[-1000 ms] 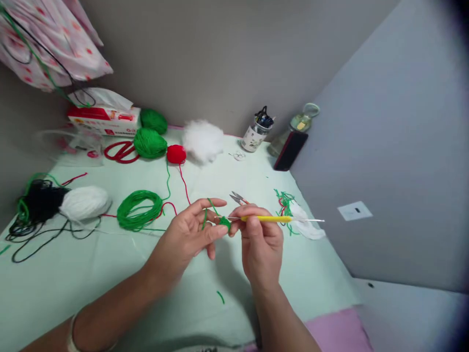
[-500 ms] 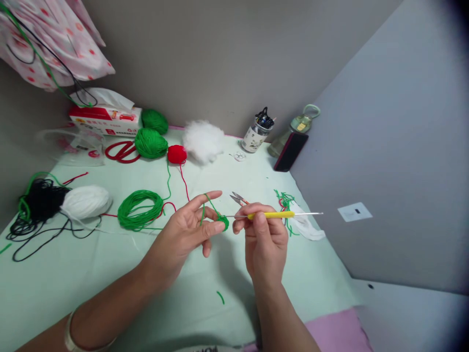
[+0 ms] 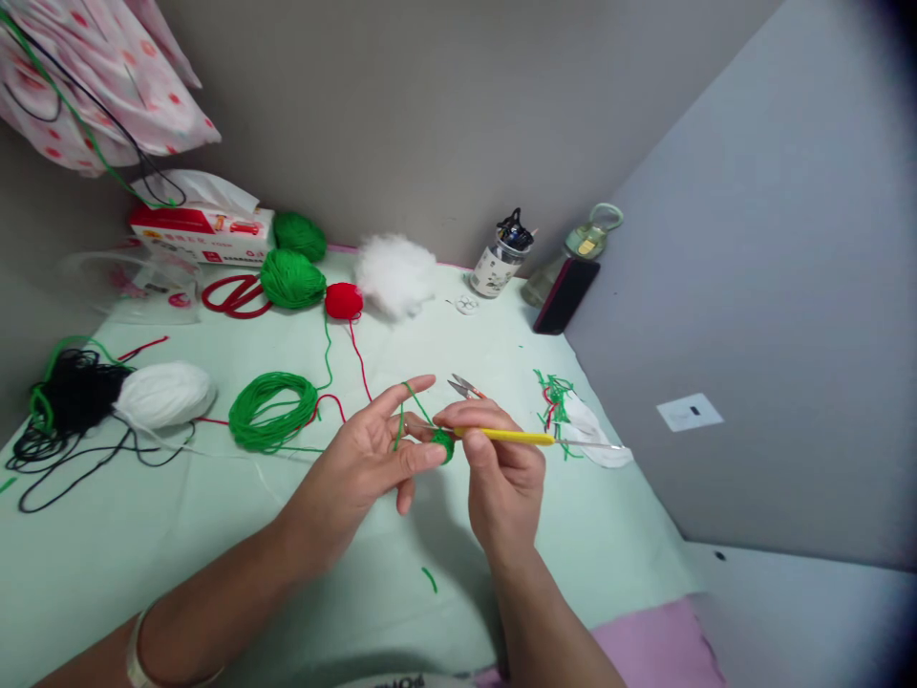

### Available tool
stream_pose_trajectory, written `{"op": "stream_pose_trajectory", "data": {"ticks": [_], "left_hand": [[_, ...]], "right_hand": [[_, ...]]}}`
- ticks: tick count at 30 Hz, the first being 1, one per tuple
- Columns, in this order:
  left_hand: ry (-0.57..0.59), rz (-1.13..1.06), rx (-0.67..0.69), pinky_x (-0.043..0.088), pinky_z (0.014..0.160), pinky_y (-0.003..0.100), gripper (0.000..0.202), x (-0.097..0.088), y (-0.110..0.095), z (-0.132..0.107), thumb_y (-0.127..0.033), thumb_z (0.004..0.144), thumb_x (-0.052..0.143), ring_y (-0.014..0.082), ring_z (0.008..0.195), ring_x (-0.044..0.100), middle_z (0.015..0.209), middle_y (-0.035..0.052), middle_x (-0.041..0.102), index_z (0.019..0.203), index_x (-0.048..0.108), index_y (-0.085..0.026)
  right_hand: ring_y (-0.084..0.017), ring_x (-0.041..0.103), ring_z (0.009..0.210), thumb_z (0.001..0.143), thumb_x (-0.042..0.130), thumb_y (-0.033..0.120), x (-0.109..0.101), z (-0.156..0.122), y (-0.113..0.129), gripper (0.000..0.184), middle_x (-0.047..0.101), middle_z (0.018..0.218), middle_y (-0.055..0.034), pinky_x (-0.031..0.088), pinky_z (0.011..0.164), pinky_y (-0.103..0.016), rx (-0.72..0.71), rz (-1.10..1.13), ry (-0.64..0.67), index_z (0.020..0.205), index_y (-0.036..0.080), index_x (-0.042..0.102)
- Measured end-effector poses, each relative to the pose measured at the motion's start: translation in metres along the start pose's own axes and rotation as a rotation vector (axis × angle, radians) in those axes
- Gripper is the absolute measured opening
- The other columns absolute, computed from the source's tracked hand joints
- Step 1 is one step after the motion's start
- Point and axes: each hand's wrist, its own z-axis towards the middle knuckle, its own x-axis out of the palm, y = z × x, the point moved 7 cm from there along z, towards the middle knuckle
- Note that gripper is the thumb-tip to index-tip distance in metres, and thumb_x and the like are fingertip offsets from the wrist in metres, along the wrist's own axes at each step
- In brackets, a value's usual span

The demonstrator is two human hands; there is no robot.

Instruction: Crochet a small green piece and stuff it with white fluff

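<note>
My left hand pinches a small green crochet piece between thumb and middle fingers, with green yarn looped over its raised index finger. My right hand grips a yellow-handled crochet hook, whose tip is at the green piece. The hook's metal end points right. The yarn runs back toward a loose green coil on the pale green table.
Small snips lie just beyond my hands. Green and red yarn scraps and a white cloth lie at the right. Balls of white, black, green and red yarn, red scissors, stuffing, a tissue box, a jar and a bottle line the back.
My right hand has moved left again, bringing the hook's tip back into the green piece after pulling away to the right half a second ago. The left hand stays almost still.
</note>
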Motion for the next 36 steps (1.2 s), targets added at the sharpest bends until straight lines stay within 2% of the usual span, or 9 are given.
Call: {"op": "stream_pose_trajectory", "data": {"ticks": [4,11,16,19,24,27,31,33,36], "left_hand": [[0.019,0.019,0.002,0.045,0.047,0.016,0.081,-0.003,0.001,0.001,-0.014,0.082,0.08,0.0048,0.056,0.05,0.096,-0.002,0.064,0.154,0.045,-0.03],[-0.069,-0.011,0.053,0.042,0.043,0.016,0.069,-0.003,-0.007,-0.001,-0.029,0.085,0.083,0.0097,0.066,0.053,0.09,-0.0008,0.061,0.147,0.053,-0.023],[-0.087,0.0,0.044,0.041,0.044,0.017,0.062,-0.004,-0.011,-0.004,-0.031,0.085,0.083,0.0068,0.059,0.048,0.088,-0.0023,0.062,0.141,0.059,-0.024],[-0.105,0.033,0.072,0.042,0.045,0.018,0.059,-0.006,-0.011,-0.004,-0.03,0.086,0.082,0.0047,0.054,0.047,0.09,-0.0032,0.061,0.14,0.06,-0.025],[-0.157,0.071,0.159,0.045,0.046,0.017,0.067,-0.008,-0.011,-0.005,-0.024,0.083,0.083,0.0045,0.053,0.048,0.092,-0.0043,0.061,0.144,0.055,-0.027],[-0.085,-0.067,0.051,0.04,0.042,0.016,0.07,0.0,-0.003,-0.003,-0.029,0.082,0.085,0.0033,0.049,0.04,0.082,-0.0056,0.059,0.144,0.054,-0.021],[-0.037,-0.201,-0.099,0.031,0.04,0.013,0.06,0.003,0.0,-0.003,-0.027,0.082,0.085,0.0013,0.045,0.018,0.062,-0.0119,0.043,0.135,0.062,-0.014],[-0.063,-0.194,-0.046,0.03,0.04,0.013,0.054,0.0,-0.005,-0.002,-0.025,0.082,0.085,0.0013,0.045,0.019,0.064,-0.0108,0.045,0.132,0.065,-0.017],[-0.071,-0.125,0.028,0.033,0.039,0.015,0.05,-0.001,-0.009,-0.002,-0.024,0.083,0.083,0.0013,0.045,0.025,0.076,-0.0068,0.056,0.13,0.067,-0.022]], "right_hand": [[-0.017,0.07,0.091,0.096,0.07,0.021,-0.001,0.001,0.0,0.014,0.077,0.092,-0.0023,0.058,0.078,-0.031,0.009,-0.003,0.007,0.098,0.029,0.081],[-0.012,0.066,0.066,0.094,0.072,0.032,-0.006,0.004,-0.016,0.011,0.076,0.085,-0.0017,0.057,0.063,-0.027,0.229,0.266,-0.088,0.09,0.024,0.077],[-0.012,0.066,0.061,0.099,0.065,0.035,-0.003,0.007,-0.01,0.016,0.076,0.082,-0.0016,0.058,0.06,-0.028,0.215,0.275,-0.064,0.09,0.022,0.07],[-0.014,0.068,0.064,0.103,0.057,0.03,-0.006,0.002,-0.001,0.017,0.076,0.088,-0.0029,0.059,0.061,-0.03,0.1,0.113,-0.067,0.095,0.023,0.07],[-0.02,0.073,0.088,0.099,0.055,0.011,0.004,-0.015,0.026,0.034,0.076,0.1,-0.0056,0.061,0.073,-0.035,-0.337,-0.433,0.061,0.122,0.031,0.071],[-0.022,0.072,0.097,0.094,0.065,0.01,0.012,-0.021,0.029,0.041,0.075,0.107,-0.0064,0.061,0.077,-0.036,-0.453,-0.695,0.138,0.125,0.035,0.072],[-0.019,0.071,0.082,0.1,0.06,0.018,-0.007,-0.007,0.019,0.022,0.074,0.094,-0.0045,0.061,0.074,-0.037,-0.22,-0.301,-0.036,0.108,0.03,0.077],[-0.016,0.067,0.067,0.102,0.058,0.024,-0.011,0.001,0.006,0.018,0.072,0.085,-0.0029,0.059,0.064,-0.035,-0.032,-0.033,-0.082,0.099,0.026,0.076],[-0.017,0.069,0.073,0.1,0.063,0.028,-0.005,0.005,0.001,0.015,0.074,0.089,-0.0048,0.058,0.06,-0.032,0.031,0.065,-0.044,0.094,0.025,0.077]]}}
